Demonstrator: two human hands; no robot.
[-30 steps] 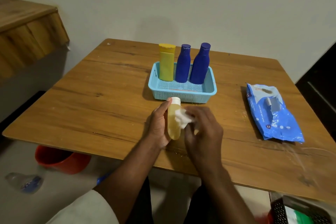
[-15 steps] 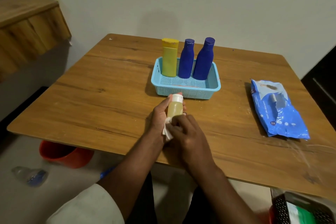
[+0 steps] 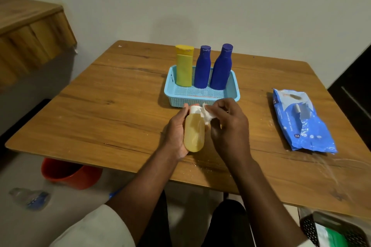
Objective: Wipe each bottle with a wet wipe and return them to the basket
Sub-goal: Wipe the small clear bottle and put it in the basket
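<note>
White sleeve [image 3: 94,228] pushed up, bare forearms, dark trousers [image 3: 226,224]

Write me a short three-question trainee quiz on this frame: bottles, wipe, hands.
1. How many bottles stand upright in the blue basket?
2. True or false: the wet wipe is being pressed against the bottom end of the pale yellow bottle.
3. Which hand grips the pale yellow bottle: A) left hand, B) right hand, C) neither?

Key
1. Three: the yellow bottle and two dark blue bottles.
2. False: the right hand pinches the wipe up beside the white cap.
3. A: the left hand holds it from the side, above the table.
</note>
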